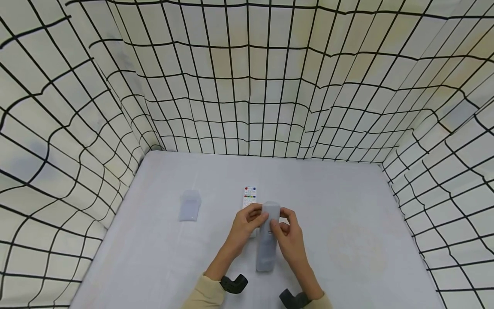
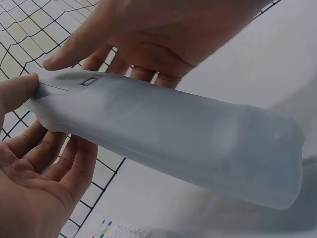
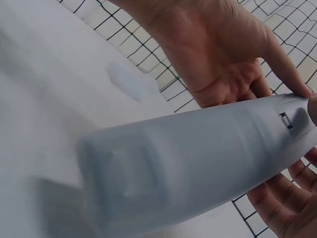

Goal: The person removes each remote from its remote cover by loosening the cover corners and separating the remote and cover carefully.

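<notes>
A pale grey remote control (image 1: pixel 268 249) in a translucent cover is held between both hands, its latch side showing in the wrist views. My left hand (image 1: pixel 241 225) pinches the far end, thumb on top and fingers curled beneath. From the other side my right hand (image 1: pixel 290 236) holds that same end, its thumb over the surface near the latch. The covered end of the remote (image 2: pixel 198 144) points back toward the body. Just left of it, a white remote control (image 1: pixel 250 195) with coloured buttons lies on the table, partly hidden by the left hand.
A small translucent bluish pouch (image 1: pixel 189 206) lies flat on the white table (image 1: pixel 347 223), left of the hands. Black netting (image 1: pixel 248 86) over pale walls encloses the table at the back and both sides. Dark bands (image 1: pixel 234 284) sit at the wrists.
</notes>
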Action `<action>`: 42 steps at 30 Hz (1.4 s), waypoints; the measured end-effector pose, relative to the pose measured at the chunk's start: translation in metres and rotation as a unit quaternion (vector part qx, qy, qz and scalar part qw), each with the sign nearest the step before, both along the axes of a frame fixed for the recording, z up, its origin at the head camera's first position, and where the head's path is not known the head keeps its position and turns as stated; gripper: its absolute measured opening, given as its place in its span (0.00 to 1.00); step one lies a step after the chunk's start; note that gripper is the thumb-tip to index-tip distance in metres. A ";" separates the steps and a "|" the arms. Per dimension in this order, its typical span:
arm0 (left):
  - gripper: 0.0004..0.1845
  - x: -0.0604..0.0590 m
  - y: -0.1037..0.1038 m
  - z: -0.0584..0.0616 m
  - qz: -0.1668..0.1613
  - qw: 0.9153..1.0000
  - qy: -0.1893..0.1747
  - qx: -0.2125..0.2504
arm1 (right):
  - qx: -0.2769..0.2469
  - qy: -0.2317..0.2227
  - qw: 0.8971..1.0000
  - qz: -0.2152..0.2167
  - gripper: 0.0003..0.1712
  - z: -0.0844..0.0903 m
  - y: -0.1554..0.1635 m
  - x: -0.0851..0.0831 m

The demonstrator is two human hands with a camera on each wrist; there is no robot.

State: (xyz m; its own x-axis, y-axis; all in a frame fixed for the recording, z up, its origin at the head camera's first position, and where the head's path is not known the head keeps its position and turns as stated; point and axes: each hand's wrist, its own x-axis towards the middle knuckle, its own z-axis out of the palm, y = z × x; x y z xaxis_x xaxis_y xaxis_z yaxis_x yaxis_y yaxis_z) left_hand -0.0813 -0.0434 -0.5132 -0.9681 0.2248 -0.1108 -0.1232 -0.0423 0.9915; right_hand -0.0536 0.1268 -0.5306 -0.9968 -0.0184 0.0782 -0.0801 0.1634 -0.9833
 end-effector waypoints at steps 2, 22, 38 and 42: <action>0.20 0.000 0.000 0.000 -0.002 1.000 0.000 -0.002 | 0.004 0.010 1.000 -0.002 0.24 0.004 0.001 -0.004; 0.19 -0.005 -0.006 0.004 0.014 1.000 0.005 -0.021 | 0.156 0.178 0.971 -0.042 0.13 0.014 0.003 -0.020; 0.22 -0.004 -0.004 0.002 -0.001 0.993 0.063 -0.098 | 0.166 0.249 0.943 -0.143 0.08 0.015 -0.011 -0.020; 0.23 -0.002 -0.005 0.001 -0.009 0.993 0.060 -0.100 | 0.136 0.227 0.952 -0.155 0.07 0.013 -0.012 -0.020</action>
State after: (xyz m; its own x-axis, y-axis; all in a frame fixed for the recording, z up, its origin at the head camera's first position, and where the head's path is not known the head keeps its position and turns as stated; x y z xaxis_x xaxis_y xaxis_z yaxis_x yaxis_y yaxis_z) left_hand -0.0835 -0.0482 -0.5122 -0.9732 0.2265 -0.0396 -0.0034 0.1579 0.9874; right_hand -0.0731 0.1147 -0.5174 -0.8227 0.1894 0.5360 -0.3929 0.4919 -0.7769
